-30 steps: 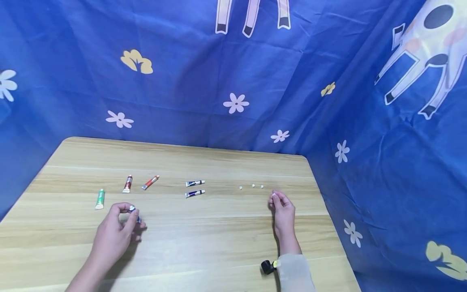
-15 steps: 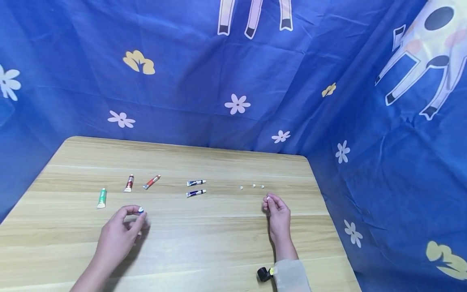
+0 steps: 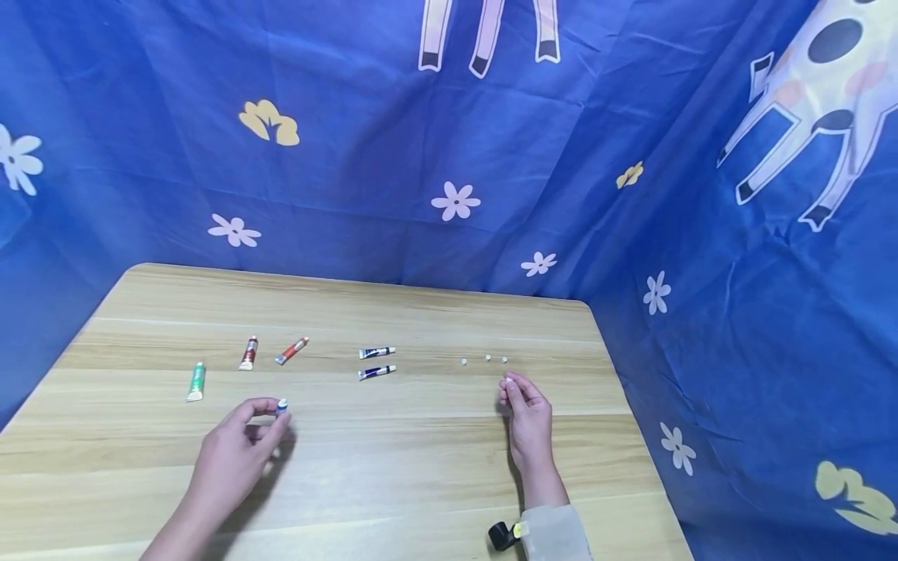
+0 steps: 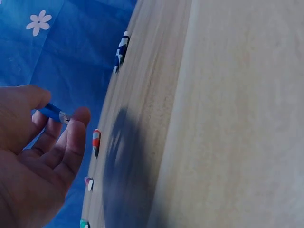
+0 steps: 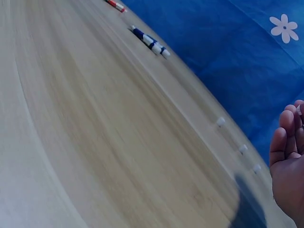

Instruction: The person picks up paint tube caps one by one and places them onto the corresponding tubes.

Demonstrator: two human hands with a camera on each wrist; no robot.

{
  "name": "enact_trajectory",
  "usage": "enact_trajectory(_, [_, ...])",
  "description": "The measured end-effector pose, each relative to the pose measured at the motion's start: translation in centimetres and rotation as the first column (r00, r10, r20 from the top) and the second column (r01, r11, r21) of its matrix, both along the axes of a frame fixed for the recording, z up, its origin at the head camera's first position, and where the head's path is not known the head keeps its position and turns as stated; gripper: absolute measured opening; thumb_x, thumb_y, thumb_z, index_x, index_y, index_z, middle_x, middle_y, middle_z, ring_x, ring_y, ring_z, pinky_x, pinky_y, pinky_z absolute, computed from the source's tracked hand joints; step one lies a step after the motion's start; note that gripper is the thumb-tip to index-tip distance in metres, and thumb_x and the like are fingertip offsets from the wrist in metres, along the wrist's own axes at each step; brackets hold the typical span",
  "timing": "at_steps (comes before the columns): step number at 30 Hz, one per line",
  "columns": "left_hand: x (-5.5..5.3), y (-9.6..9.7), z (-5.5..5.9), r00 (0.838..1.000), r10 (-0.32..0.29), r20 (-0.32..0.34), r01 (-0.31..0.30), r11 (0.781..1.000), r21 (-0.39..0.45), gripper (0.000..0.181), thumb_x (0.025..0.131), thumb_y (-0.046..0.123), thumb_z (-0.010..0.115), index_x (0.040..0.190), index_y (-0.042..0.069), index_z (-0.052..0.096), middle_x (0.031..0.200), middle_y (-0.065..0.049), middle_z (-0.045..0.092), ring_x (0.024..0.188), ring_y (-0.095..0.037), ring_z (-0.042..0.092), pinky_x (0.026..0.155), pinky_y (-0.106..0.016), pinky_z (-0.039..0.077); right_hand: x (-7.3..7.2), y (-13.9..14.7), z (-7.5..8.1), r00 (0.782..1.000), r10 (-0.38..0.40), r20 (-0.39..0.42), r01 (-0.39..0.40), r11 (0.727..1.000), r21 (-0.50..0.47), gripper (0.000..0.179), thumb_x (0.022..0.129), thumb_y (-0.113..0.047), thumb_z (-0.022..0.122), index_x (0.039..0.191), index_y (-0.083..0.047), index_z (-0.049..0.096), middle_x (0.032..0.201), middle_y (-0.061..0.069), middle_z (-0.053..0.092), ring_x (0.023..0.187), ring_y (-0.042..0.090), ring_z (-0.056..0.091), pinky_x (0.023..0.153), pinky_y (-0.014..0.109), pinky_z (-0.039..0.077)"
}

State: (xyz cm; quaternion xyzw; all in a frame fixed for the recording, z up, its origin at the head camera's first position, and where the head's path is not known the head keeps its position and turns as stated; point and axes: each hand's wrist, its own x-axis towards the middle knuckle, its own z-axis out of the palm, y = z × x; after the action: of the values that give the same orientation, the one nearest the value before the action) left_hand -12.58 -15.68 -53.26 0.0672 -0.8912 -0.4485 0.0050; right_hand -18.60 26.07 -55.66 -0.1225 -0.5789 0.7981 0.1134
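My left hand (image 3: 235, 448) pinches a small blue paint tube (image 4: 53, 113) between thumb and fingers, above the left part of the table. In the head view the tube's pale end points up and most of its body is hidden by the fingers. On the right, my right hand (image 3: 531, 421) pinches a tiny white cap (image 3: 508, 379) between thumb and forefinger. Only a sliver of that cap shows in the right wrist view, at the frame's edge. Three similar white caps (image 3: 488, 358) lie on the table just beyond this hand.
A green tube (image 3: 197, 382), a dark red tube (image 3: 249, 353) and an orange-red tube (image 3: 291, 350) lie beyond my left hand. Two dark blue tubes (image 3: 377, 372) lie side by side mid-table. Blue printed cloth (image 3: 365, 179) hangs behind the wooden table (image 3: 421, 483) and along its sides.
My left hand has shifted right with the blue tube, whose end has turned upward. My right hand has moved left and slightly nearer with the cap. The things on the table stay put.
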Motion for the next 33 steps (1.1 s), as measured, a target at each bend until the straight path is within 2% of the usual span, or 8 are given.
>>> enact_trajectory(4, [0.1, 0.4, 0.2, 1.0, -0.009, -0.028, 0.009, 1.0, -0.007, 0.04, 0.108, 0.032, 0.07, 0.136, 0.004, 0.063, 0.105, -0.017, 0.083, 0.075, -0.008, 0.076, 0.062, -0.023, 0.058, 0.2, -0.7, 0.5, 1.0, 0.011, -0.021, -0.011, 1.0, -0.021, 0.018, 0.104, 0.001, 0.068, 0.119, 0.007, 0.074, 0.092, -0.004, 0.079, 0.08, 0.005, 0.071, 0.08, 0.02, 0.061])
enact_trajectory(9, [0.2, 0.8, 0.1, 0.994, -0.012, -0.107, 0.007, 0.999, -0.044, 0.031, 0.104, 0.023, 0.075, 0.129, 0.006, 0.069, 0.109, -0.016, 0.08, 0.076, 0.004, 0.067, 0.065, -0.019, 0.058, 0.5, -1.6, 0.4, 0.999, 0.034, -0.014, -0.034, 0.999, -0.01, 0.017, 0.103, 0.003, 0.067, 0.118, 0.007, 0.076, 0.093, -0.005, 0.079, 0.082, 0.005, 0.071, 0.083, 0.02, 0.062])
enact_trajectory(11, [0.3, 0.9, -0.1, 0.989, -0.02, -0.149, 0.011, 0.998, -0.058, 0.028, 0.101, 0.017, 0.078, 0.126, 0.007, 0.071, 0.108, -0.013, 0.076, 0.077, 0.008, 0.062, 0.065, -0.018, 0.056, 0.6, -2.0, 0.2, 0.999, 0.045, -0.001, -0.045, 0.999, 0.012, 0.019, 0.103, 0.003, 0.067, 0.119, 0.011, 0.074, 0.094, -0.004, 0.079, 0.083, 0.005, 0.071, 0.084, 0.021, 0.063])
enact_trajectory(15, [0.6, 1.4, -0.4, 0.973, -0.046, -0.228, 0.027, 0.996, -0.087, 0.026, 0.096, 0.007, 0.08, 0.121, 0.009, 0.073, 0.098, -0.006, 0.069, 0.077, 0.007, 0.054, 0.063, -0.019, 0.052, 1.0, -2.5, -0.3, 0.997, 0.076, 0.033, -0.078, 0.994, 0.076, 0.025, 0.102, 0.001, 0.069, 0.123, 0.015, 0.07, 0.095, 0.0, 0.079, 0.084, 0.007, 0.072, 0.085, 0.023, 0.063])
enact_trajectory(20, [0.9, 2.2, -0.9, 0.958, -0.082, -0.276, 0.049, 0.991, -0.125, 0.031, 0.092, 0.0, 0.082, 0.121, 0.01, 0.076, 0.094, -0.001, 0.072, 0.076, 0.009, 0.053, 0.063, -0.02, 0.053, 1.5, -3.2, -0.6, 0.991, 0.131, 0.039, -0.136, 0.98, 0.144, 0.028, 0.103, -0.004, 0.07, 0.124, 0.015, 0.068, 0.1, 0.007, 0.079, 0.087, 0.01, 0.074, 0.088, 0.025, 0.064])
enact_trajectory(24, [1.3, 2.8, -1.1, 0.959, -0.102, -0.265, 0.067, 0.989, -0.135, 0.03, 0.09, 0.001, 0.084, 0.118, 0.012, 0.079, 0.091, 0.002, 0.076, 0.074, 0.009, 0.056, 0.064, -0.021, 0.055, 1.9, -3.7, -0.8, 0.981, 0.192, 0.033, -0.194, 0.968, 0.156, 0.028, 0.105, -0.005, 0.067, 0.125, 0.015, 0.067, 0.1, 0.003, 0.08, 0.087, 0.008, 0.075, 0.088, 0.024, 0.064])
enact_trajectory(28, [1.6, 3.3, -0.9, 0.977, -0.1, -0.191, 0.082, 0.991, -0.104, 0.026, 0.093, 0.004, 0.083, 0.117, 0.012, 0.079, 0.087, 0.003, 0.078, 0.072, 0.006, 0.059, 0.063, -0.021, 0.053, 2.1, -4.2, -0.9, 0.974, 0.224, 0.039, -0.227, 0.961, 0.159, 0.029, 0.106, -0.005, 0.067, 0.126, 0.015, 0.067, 0.097, -0.001, 0.08, 0.087, 0.007, 0.075, 0.087, 0.022, 0.064])
enact_trajectory(33, [1.8, 3.9, -0.5, 0.986, -0.091, -0.138, 0.084, 0.995, -0.056, 0.021, 0.098, 0.01, 0.079, 0.119, 0.013, 0.077, 0.091, 0.002, 0.081, 0.073, 0.005, 0.061, 0.065, -0.021, 0.052, 2.2, -4.8, -0.7, 0.971, 0.235, 0.035, -0.237, 0.956, 0.174, 0.03, 0.103, -0.005, 0.071, 0.125, 0.015, 0.069, 0.103, 0.012, 0.081, 0.091, 0.009, 0.076, 0.089, 0.023, 0.064])
